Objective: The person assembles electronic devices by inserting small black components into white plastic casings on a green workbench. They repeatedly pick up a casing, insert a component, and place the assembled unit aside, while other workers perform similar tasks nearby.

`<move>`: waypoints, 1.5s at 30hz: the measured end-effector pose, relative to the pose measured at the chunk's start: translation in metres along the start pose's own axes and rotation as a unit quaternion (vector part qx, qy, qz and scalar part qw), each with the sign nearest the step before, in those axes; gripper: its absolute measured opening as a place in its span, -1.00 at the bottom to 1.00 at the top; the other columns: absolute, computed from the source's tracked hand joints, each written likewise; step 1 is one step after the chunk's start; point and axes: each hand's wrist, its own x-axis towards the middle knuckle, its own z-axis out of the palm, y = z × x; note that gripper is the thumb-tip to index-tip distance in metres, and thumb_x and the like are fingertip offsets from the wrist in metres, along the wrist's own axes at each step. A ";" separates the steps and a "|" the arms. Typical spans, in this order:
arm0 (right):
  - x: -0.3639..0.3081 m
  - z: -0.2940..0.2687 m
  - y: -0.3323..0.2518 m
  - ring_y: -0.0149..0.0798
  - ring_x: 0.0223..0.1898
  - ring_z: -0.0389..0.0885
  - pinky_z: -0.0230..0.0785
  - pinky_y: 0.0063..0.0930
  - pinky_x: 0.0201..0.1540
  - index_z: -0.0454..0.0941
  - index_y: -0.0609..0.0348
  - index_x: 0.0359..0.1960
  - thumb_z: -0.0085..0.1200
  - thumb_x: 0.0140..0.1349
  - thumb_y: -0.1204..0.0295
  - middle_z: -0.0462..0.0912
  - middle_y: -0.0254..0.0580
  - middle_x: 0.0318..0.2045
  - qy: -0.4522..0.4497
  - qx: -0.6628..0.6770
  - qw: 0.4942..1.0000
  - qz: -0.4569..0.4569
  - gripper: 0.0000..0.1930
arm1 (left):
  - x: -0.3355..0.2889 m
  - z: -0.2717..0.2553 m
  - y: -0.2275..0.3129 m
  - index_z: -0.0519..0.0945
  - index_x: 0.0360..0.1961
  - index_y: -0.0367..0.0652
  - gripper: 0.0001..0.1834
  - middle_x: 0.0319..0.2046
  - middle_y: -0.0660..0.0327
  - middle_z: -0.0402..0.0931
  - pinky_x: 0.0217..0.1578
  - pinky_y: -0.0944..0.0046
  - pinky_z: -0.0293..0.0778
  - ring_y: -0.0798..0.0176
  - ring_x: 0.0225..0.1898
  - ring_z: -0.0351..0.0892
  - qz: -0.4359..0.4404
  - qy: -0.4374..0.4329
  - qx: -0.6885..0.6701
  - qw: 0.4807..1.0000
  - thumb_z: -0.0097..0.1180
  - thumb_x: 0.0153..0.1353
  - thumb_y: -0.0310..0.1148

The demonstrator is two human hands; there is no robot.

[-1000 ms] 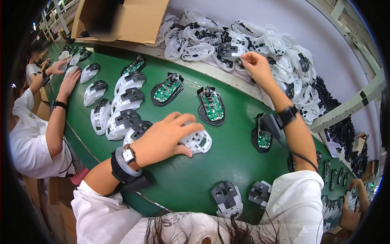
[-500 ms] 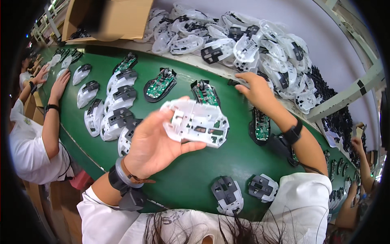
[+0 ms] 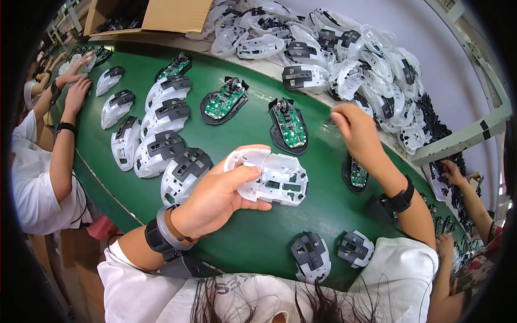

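My left hand [image 3: 215, 196] holds a white plastic computer-mouse top shell [image 3: 283, 184] above the green bench, hollow inner side up, thumb over its edge and fingers beneath. Further right, my right hand [image 3: 355, 129] is closed over the bench near the back ledge; a small dark blurred thing shows at its fingertips, too unclear to name. Between the hands lies a mouse base with a green circuit board [image 3: 291, 126]. A similar base [image 3: 223, 100] sits left of it, and another [image 3: 358, 175] lies under my right forearm, partly hidden.
White-and-dark shells [image 3: 169, 116] stand in rows at left. Two grey-and-white shells [image 3: 311, 255] lie close to me. Shells heap on the back ledge [image 3: 344, 64], beside a cardboard box [image 3: 177, 15]. A metal frame post [image 3: 463, 142] crosses at right. Co-workers' hands [image 3: 78, 94] work on both sides.
The shell in my left hand has moved slightly right and down, and my thumb now lies over it. My right hand has shifted a little right and down, away from the ledge.
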 end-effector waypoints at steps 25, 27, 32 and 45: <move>-0.013 0.000 -0.134 -0.04 0.04 0.53 0.25 -0.16 0.11 0.49 0.18 -0.53 0.21 0.05 0.27 0.59 -0.02 -0.04 0.045 -0.066 0.945 -0.317 -0.76 | -0.009 -0.002 -0.002 0.26 0.15 -0.24 -0.43 0.03 0.20 0.38 0.05 0.31 0.36 0.37 0.05 0.39 0.278 -0.003 0.162 0.947 -0.01 0.04 -0.60; -0.013 0.001 -0.134 -0.07 0.03 0.54 0.25 -0.16 0.10 0.47 0.19 -0.57 0.18 0.06 0.30 0.58 -0.02 -0.03 0.058 -0.091 0.944 -0.312 -0.76 | -0.011 0.002 0.003 0.28 0.14 -0.23 -0.43 0.02 0.20 0.38 0.03 0.31 0.37 0.37 0.05 0.39 0.259 0.015 0.154 0.954 -0.03 0.02 -0.61; -0.016 0.003 -0.131 -0.09 0.03 0.54 0.24 -0.14 0.08 0.44 0.22 -0.62 0.16 0.03 0.37 0.56 0.02 -0.02 0.075 -0.061 0.947 -0.305 -0.79 | -0.013 0.006 -0.001 0.35 0.06 -0.29 -0.56 -0.09 0.20 0.44 -0.03 0.37 0.38 0.40 -0.05 0.42 0.267 0.030 0.164 0.949 -0.05 0.08 -0.61; -0.022 -0.003 -0.139 -0.03 0.03 0.55 0.25 -0.20 0.11 0.45 0.17 -0.58 0.17 0.10 0.26 0.60 0.02 -0.06 0.065 -0.110 0.953 -0.276 -0.73 | -0.015 0.011 -0.006 0.37 0.04 -0.27 -0.58 -0.09 0.20 0.45 -0.03 0.39 0.37 0.43 -0.06 0.42 0.276 0.037 0.178 0.944 -0.07 0.08 -0.62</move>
